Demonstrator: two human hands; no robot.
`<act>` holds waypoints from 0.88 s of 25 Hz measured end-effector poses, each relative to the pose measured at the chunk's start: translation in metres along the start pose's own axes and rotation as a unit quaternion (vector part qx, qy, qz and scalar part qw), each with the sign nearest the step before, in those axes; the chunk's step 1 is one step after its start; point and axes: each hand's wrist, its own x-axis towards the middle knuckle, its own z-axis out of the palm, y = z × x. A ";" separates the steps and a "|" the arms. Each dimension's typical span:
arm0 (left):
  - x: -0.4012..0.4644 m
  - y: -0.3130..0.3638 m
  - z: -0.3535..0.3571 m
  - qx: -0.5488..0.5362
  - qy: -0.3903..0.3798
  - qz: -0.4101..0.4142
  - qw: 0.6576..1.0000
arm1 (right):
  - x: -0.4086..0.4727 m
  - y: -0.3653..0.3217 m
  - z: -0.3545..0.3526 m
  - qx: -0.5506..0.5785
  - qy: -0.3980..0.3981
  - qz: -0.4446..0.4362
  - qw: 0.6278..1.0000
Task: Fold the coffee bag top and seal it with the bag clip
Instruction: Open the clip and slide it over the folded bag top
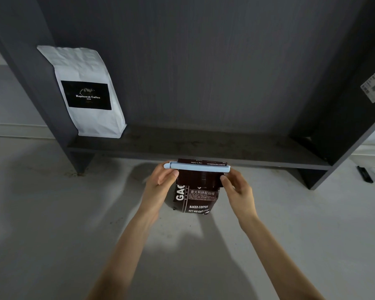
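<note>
A dark brown coffee bag [198, 197] with white lettering is held up in the air in front of the shelf unit, its top folded over. A long light-blue bag clip [198, 166] lies across the folded top, closed along its length. My left hand [160, 182] grips the clip's left end and the bag's upper left corner. My right hand [236, 187] pinches the bag's upper right corner just under the clip's right end.
A dark grey shelf unit [204, 146] stands ahead with a low shelf board. A white coffee bag [85, 92] with a black label stands at the shelf's left end. A small black object [365, 174] lies on the pale floor at right.
</note>
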 end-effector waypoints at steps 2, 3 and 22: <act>0.000 -0.002 -0.001 0.005 -0.015 -0.003 1.000 | 0.001 0.006 -0.001 -0.025 -0.001 0.006 1.000; 0.000 -0.004 -0.001 0.014 -0.026 -0.004 1.000 | 0.001 0.009 -0.001 -0.033 0.001 0.008 0.999; -0.011 -0.067 -0.004 0.232 0.003 -0.057 0.971 | -0.019 0.041 0.006 -0.125 -0.078 0.042 0.988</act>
